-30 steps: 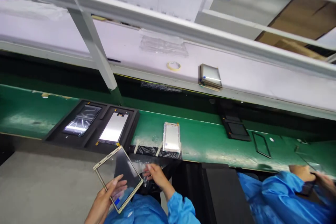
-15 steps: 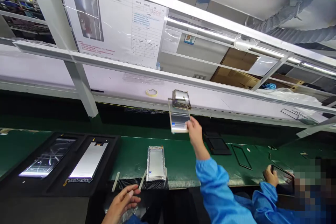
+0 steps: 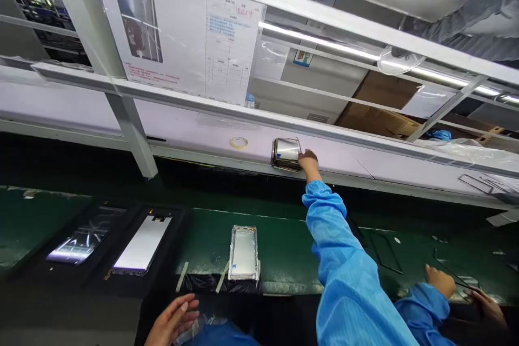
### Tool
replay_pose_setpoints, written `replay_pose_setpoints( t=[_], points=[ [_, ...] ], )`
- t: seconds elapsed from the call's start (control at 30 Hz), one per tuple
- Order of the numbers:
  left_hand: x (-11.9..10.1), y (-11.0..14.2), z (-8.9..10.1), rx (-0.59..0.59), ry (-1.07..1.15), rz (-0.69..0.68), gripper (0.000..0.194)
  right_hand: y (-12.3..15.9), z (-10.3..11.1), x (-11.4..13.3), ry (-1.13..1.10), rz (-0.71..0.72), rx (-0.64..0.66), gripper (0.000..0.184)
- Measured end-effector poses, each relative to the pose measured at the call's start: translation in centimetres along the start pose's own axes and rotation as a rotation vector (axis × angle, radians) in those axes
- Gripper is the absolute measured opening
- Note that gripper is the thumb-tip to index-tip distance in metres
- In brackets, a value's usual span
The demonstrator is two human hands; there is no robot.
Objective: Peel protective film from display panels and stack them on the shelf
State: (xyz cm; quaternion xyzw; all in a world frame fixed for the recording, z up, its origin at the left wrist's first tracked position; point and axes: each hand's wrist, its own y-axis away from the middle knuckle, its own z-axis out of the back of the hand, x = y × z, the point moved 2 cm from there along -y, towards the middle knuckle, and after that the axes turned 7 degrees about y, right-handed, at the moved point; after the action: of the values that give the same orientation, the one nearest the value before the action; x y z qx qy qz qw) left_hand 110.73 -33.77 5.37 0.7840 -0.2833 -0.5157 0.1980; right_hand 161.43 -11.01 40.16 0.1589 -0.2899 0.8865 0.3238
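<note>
Up on the far white shelf, a small stack of glass panels, tilted a bit and shiny on top, right by the right hand. Fingers of that hand bent and not wide, tips at the right edge of the stack, touching it or just beside it; no way to tell from this view if they grip anything. Newest change: the loose panel, up in that hand a moment ago, no longer in the air and now looking to be down on the stack, with no panel showing in the hand. Long blue sleeve stretched far across the green bench. Near and to the left, the left hand low and open, fingers spread wide, just above a crumple of clear plastic film, not closed on it. On the bench, left of the sleeve, a silver-edged panel lying flat beside a black plastic sheet, and further left a black tray with two screens side by side. Off to the right, a co-worker's two hands low at the near bench edge. High on the shelf, a roll of tape left of the stack, below a paper work sheet.
</note>
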Motion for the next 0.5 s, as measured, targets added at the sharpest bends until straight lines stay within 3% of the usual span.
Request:
replay_pose_setpoints(
  t=[0.1, 0.17, 0.2, 0.27, 0.3, 0.37, 0.43, 0.5],
  points=[
    [-0.9, 0.9, -0.3, 0.046, 0.0, -0.004, 0.073, 5.3, -0.2, -1.4, -0.012, 0.257, -0.124, 0.041],
    [-1.4, 1.3, -0.3, 0.054, 0.005, -0.014, 0.073, 12.4, -2.9, -3.0, -0.126, 0.515, -0.06, 0.039],
    [-1.5, 1.4, -0.3, 0.054, 0.007, -0.014, 0.072, 16.7, -5.1, -4.1, -0.168, 0.593, 0.048, 0.038],
    [-1.6, 1.5, -0.2, 0.068, 0.008, -0.006, 0.069, 26.1, -10.5, -6.6, -0.113, 0.699, 0.425, 0.042],
    [-1.5, 1.5, -0.1, 0.076, 0.008, -0.001, 0.068, 30.6, -13.4, -8.1, -0.018, 0.721, 0.632, 0.048],
    [-1.3, 1.6, 0.0, 0.087, 0.007, 0.007, 0.068, 37.8, -18.6, -11.0, 0.226, 0.702, 0.919, 0.062],
    [-1.2, 1.8, 0.2, 0.091, 0.006, 0.013, 0.068, 42.0, -22.3, -12.9, 0.393, 0.718, 1.035, 0.07],
    [-1.0, 2.1, 0.5, 0.089, 0.008, 0.023, 0.069, 43.6, -24.6, -13.9, 0.505, 0.761, 1.055, 0.075]
  ],
)
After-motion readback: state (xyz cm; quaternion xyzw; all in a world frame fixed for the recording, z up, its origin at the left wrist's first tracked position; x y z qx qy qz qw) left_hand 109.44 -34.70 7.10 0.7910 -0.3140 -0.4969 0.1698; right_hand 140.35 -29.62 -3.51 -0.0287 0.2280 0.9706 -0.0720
